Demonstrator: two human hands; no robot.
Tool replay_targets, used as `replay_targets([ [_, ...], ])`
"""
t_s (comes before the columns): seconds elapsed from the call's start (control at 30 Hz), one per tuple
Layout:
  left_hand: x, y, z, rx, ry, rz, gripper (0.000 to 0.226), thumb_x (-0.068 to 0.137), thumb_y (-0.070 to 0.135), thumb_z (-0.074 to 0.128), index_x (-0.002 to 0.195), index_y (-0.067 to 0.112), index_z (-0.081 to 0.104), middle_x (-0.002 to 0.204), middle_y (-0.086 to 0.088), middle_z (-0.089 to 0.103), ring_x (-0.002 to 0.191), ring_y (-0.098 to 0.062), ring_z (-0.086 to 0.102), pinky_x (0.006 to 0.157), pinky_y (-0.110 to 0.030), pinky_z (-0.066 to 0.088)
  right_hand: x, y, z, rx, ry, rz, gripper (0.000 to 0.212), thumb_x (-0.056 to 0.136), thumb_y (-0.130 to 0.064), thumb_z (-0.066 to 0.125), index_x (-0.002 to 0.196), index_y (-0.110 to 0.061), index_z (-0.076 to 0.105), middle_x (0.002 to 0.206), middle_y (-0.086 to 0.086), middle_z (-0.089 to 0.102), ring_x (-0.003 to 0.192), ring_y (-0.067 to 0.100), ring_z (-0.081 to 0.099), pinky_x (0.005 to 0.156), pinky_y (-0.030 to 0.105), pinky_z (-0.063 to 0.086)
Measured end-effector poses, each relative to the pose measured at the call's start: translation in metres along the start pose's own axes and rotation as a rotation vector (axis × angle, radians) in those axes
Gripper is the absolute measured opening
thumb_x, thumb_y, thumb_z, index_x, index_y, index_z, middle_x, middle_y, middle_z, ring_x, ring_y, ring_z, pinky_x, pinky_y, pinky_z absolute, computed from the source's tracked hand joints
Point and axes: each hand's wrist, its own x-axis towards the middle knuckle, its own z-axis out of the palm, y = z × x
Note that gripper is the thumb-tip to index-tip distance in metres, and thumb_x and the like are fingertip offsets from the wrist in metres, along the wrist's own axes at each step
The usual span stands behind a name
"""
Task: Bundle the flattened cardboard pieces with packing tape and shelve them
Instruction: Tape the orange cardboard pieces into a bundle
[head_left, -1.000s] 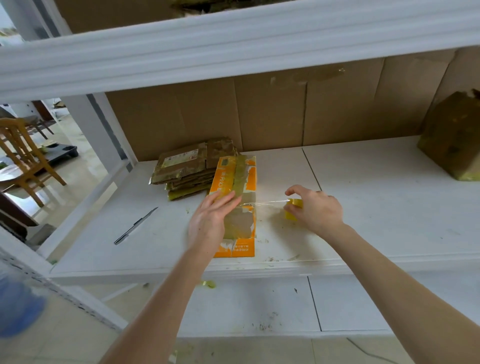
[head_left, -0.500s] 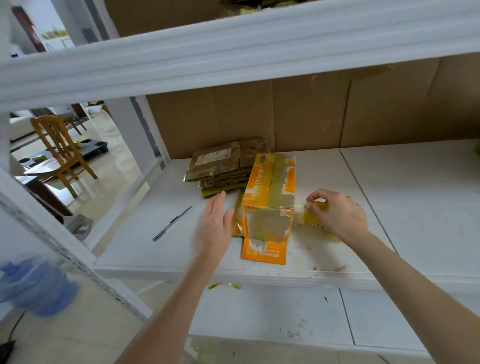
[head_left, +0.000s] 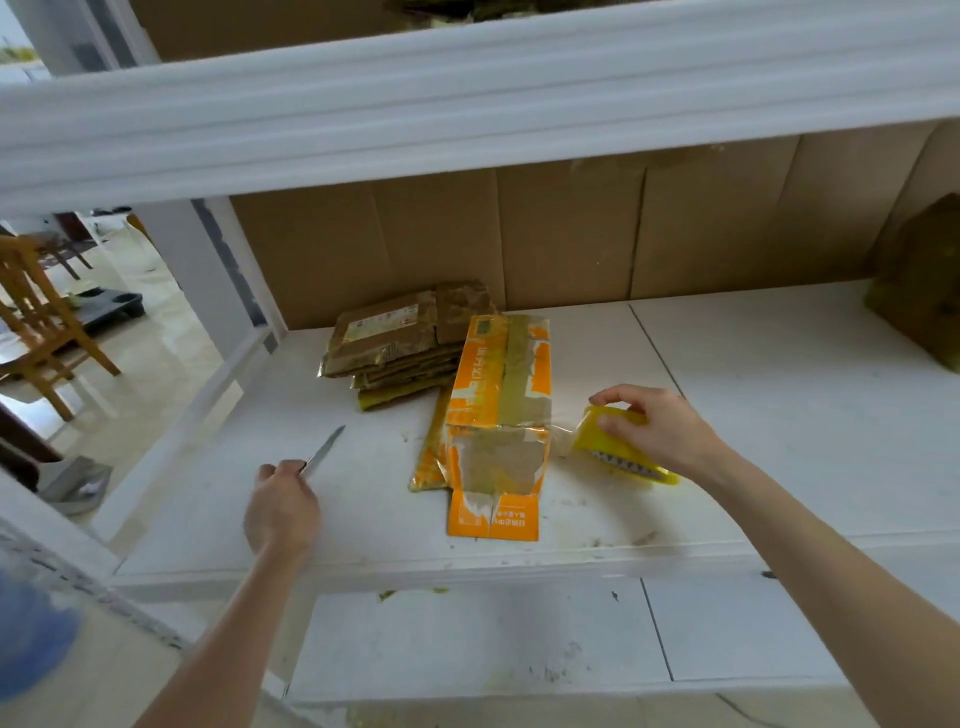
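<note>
Cardboard bundle (head_left: 498, 395) lies on the shelf (head_left: 779, 415) just left of the right grip (head_left: 657, 434), which clasps the yellow tape dispenser (head_left: 595, 444), with the tape (head_left: 562, 440) stretched between them. Farther left, the left grip (head_left: 283, 506) holds a knife (head_left: 324, 449). The next move is likely cutting that strand.

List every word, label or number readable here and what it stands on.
Nothing reads clearly.
Orange flattened carton: large white characters and small upside-down print, too blurred to read.
Brown cardboard bundle: pale shipping label, too small to read.
Yellow tape dispenser: no text shows.
Knife: no marking shows.
</note>
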Motion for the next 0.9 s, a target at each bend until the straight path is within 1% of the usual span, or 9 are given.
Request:
replay_targets([
  [0.07,-0.023,0.028,-0.015,-0.203,0.103,0.087,0.028,0.097,0.006,0.045,0.118,0.003,0.062,0.107,-0.019,0.053,0.081,-0.033,0.054,0.074,-0.037,0.043,-0.002,-0.001,0.0,0.001,0.007,0.016,0.028,0.088,-0.04,0.063,0.116,-0.04,0.062,0.107,-0.011,0.061,0.098,0.009,0.053,0.082,0.03,0.045],
  [0.17,-0.076,0.084,-0.036,-0.366,0.238,0.411,0.019,0.092,0.001,0.054,0.107,-0.002,0.066,0.094,-0.016,0.057,0.071,-0.017,0.048,0.067,-0.014,0.035,-0.006,-0.001,0.004,-0.007,-0.021,0.021,0.031,0.086,-0.044,0.064,0.116,-0.04,0.062,0.111,-0.008,0.064,0.101,0.01,0.055,0.082,0.031,0.048],
  [0.23,-0.114,0.12,-0.039,-0.419,0.213,0.548,0.011,0.089,0.002,0.061,0.098,0.0,0.067,0.088,-0.01,0.058,0.07,-0.014,0.05,0.063,-0.012,0.035,-0.009,-0.001,0.006,0.008,0.008,0.034,0.028,0.085,-0.045,0.063,0.114,-0.041,0.063,0.111,-0.005,0.065,0.102,0.012,0.056,0.078,0.029,0.048],
  [0.33,-0.154,0.167,-0.03,-0.465,0.137,0.634,0.005,0.091,0.009,0.061,0.093,0.005,0.064,0.089,-0.005,0.058,0.072,-0.014,0.052,0.063,-0.017,0.038,-0.016,-0.001,0.009,0.001,0.084,0.036,0.029,0.087,-0.044,0.061,0.115,-0.042,0.061,0.109,-0.006,0.066,0.103,0.014,0.058,0.072,0.027,0.045],
  [0.47,-0.166,0.2,-0.007,-0.415,0.028,0.567,0.012,0.097,0.016,0.051,0.104,0.01,0.059,0.099,-0.002,0.063,0.086,-0.02,0.058,0.069,-0.033,0.047,-0.022,0.002,0.006,-0.122,0.112,0.031,0.032,0.091,-0.046,0.056,0.122,-0.042,0.055,0.108,-0.002,0.066,0.104,0.021,0.059,0.069,0.028,0.043],
  [0.53,-0.162,0.199,0.002,-0.336,-0.005,0.502,0.013,0.099,0.019,0.047,0.104,0.011,0.056,0.095,-0.003,0.063,0.085,-0.023,0.059,0.067,-0.037,0.047,-0.026,0.007,0.002,-0.18,0.094,0.02,0.033,0.093,-0.048,0.053,0.125,-0.042,0.053,0.108,0.001,0.066,0.1,0.024,0.06,0.068,0.028,0.044],
  [0.63,-0.159,0.195,0.009,-0.266,0.025,0.491,0.011,0.099,0.021,0.047,0.101,0.015,0.055,0.087,0.0,0.063,0.074,-0.018,0.056,0.059,-0.033,0.046,-0.028,0.008,-0.001,-0.278,0.062,0.007,0.036,0.094,-0.052,0.049,0.128,-0.041,0.049,0.109,0.003,0.065,0.096,0.026,0.061,0.066,0.027,0.04],
  [0.77,-0.156,0.195,0.009,-0.218,0.011,0.427,0.011,0.099,0.022,0.046,0.104,0.016,0.055,0.083,0.001,0.063,0.07,-0.017,0.059,0.054,-0.03,0.048,-0.028,0.005,-0.002,-0.384,0.008,0.035,0.036,0.097,-0.048,0.045,0.132,-0.041,0.045,0.117,0.002,0.063,0.103,0.027,0.06,0.07,0.029,0.039],
  [0.9,-0.152,0.199,0.003,-0.194,-0.013,0.379,0.013,0.099,0.024,0.047,0.105,0.017,0.055,0.082,0.003,0.06,0.071,-0.016,0.058,0.055,-0.028,0.047,-0.026,0.0,-0.003,-0.358,0.003,0.077,0.027,0.097,-0.046,0.045,0.122,-0.041,0.054,0.114,0.0,0.064,0.102,0.026,0.059,0.071,0.029,0.038],
])
